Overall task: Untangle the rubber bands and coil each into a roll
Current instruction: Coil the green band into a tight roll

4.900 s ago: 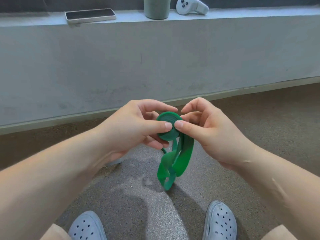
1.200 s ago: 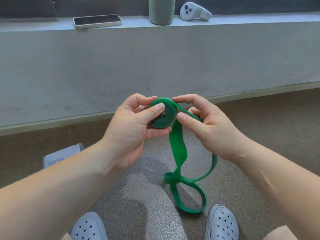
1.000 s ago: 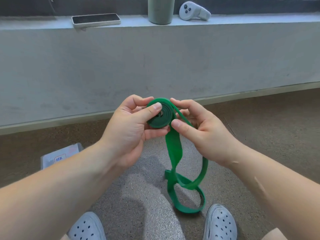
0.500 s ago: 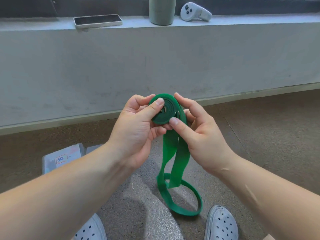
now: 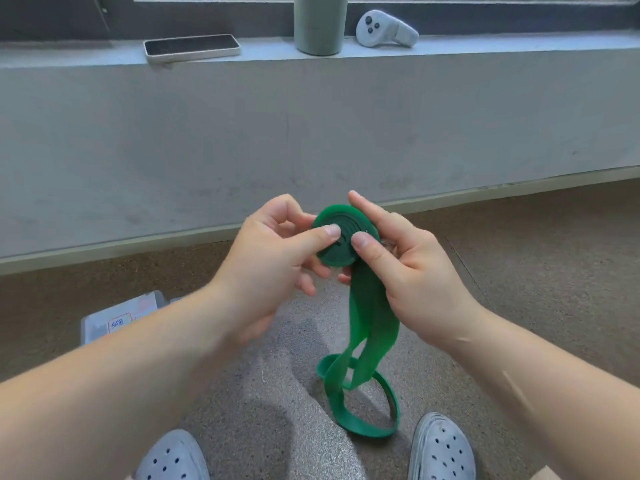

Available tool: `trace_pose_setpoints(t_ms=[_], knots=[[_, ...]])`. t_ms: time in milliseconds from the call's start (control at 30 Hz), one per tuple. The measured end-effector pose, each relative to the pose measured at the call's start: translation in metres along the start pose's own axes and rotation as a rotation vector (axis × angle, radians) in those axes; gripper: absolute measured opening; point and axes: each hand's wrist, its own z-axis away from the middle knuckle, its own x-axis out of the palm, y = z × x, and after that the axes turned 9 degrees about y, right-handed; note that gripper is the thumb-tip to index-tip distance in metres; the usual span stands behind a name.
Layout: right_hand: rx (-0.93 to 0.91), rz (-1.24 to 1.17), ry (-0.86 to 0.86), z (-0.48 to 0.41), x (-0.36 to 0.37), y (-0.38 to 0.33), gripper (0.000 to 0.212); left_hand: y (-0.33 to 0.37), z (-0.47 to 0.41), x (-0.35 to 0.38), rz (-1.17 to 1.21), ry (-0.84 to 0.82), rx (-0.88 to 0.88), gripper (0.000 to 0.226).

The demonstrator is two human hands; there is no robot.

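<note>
— Both hands first: our left hand (image 5: 273,251) and right hand (image 5: 412,271) are close together, thumbs pressed on the flat face of the green rubber band (image 5: 360,306), clamping its coiled part between them.

— And its loose tail?

— It hangs toward 6 o'clock, twisting into a loop just above the floor (image 5: 536,271), between our clogs (image 5: 441,452).

— Farther off?

— At 12 o'clock, on the ledge (image 5: 485,46): a phone (image 5: 192,47), a cup (image 5: 320,24), a controller (image 5: 384,29).
</note>
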Motion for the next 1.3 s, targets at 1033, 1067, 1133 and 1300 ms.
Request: trace_pose_setpoints(t_ms=[1033,1067,1133,1300], knots=[[0.195,-0.108,-0.085,-0.007,-0.011,-0.013,0.026,0.011,-0.004,0.000,0.237,0.094,-0.165,0.014],[0.170,-0.107,-0.042,-0.004,-0.007,-0.009,0.025,0.010,-0.002,0.002,0.276,0.098,-0.171,0.012],[0.131,-0.112,0.027,-0.001,0.000,-0.005,0.025,0.006,0.001,0.005,0.357,0.093,-0.194,0.011],[0.129,-0.189,0.088,-0.001,0.002,-0.009,0.023,0.000,0.007,0.010,0.513,0.012,-0.257,0.013]])
